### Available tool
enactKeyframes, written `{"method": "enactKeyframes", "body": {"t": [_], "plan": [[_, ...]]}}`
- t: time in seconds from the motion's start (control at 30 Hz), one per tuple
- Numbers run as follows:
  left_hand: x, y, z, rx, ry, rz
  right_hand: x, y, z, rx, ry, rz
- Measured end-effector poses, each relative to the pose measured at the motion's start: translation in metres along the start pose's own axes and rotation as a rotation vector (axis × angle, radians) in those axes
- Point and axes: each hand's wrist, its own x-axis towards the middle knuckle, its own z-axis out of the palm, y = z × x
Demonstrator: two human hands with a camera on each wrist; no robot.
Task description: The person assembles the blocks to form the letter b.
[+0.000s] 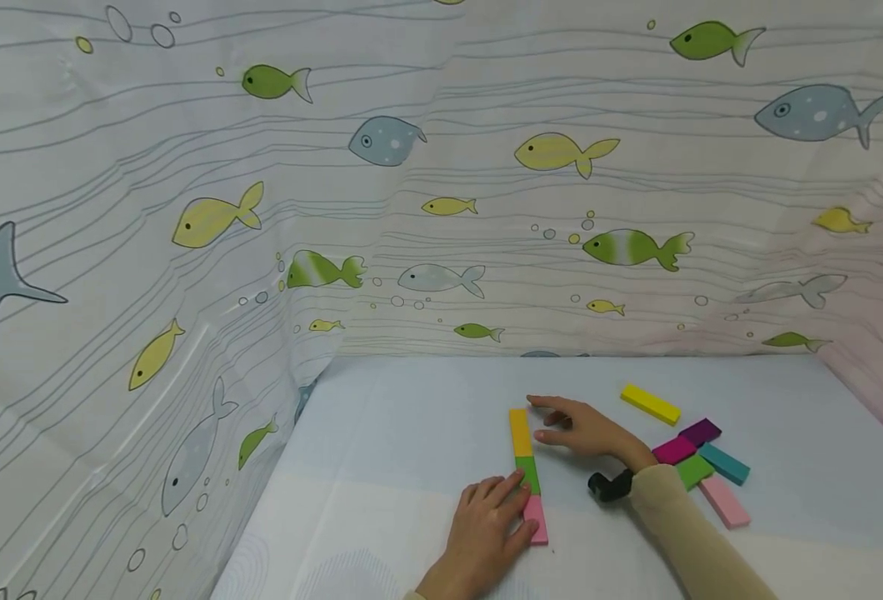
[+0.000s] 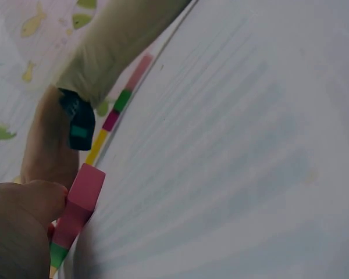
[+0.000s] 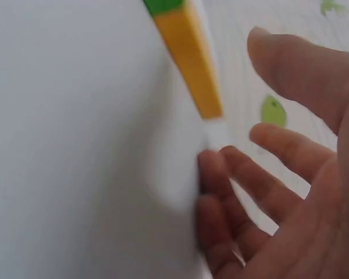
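Note:
A row of three blocks lies end to end on the white table: an orange block [image 1: 520, 433] at the far end, a green block [image 1: 529, 475] in the middle and a pink block [image 1: 537, 523] nearest. My left hand [image 1: 485, 521] rests against the row from the left, its fingers at the green block and its thumb by the pink one. In the left wrist view, the thumb touches the pink block [image 2: 88, 186]. Just right of the orange block hovers my right hand [image 1: 582, 427], fingers spread and holding nothing. The right wrist view shows a gap between its fingers and the orange block [image 3: 189, 55].
At the right lie more blocks: yellow [image 1: 650, 404], purple [image 1: 700, 431], magenta [image 1: 674, 450], teal [image 1: 725, 463], green [image 1: 695, 472] and pink [image 1: 725, 502]. A black wrist device [image 1: 608, 487] is on the right arm. Fish-printed cloth [image 1: 486, 242] hangs behind the table.

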Motion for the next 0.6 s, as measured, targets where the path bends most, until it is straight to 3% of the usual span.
{"method": "enactKeyframes", "body": {"t": [0.33, 0.43, 0.6], "plan": [[-0.003, -0.002, 0.004, 0.022, 0.081, 0.042, -0.029, 0.012, -0.063, -0.223, 0.245, 0.127], [-0.003, -0.003, 0.004, 0.012, 0.073, 0.040, -0.041, 0.022, -0.080, -0.279, 0.251, 0.243], [-0.003, -0.003, 0.003, -0.008, 0.067, 0.038, -0.056, 0.038, -0.101, -0.310, 0.168, 0.438]]}}
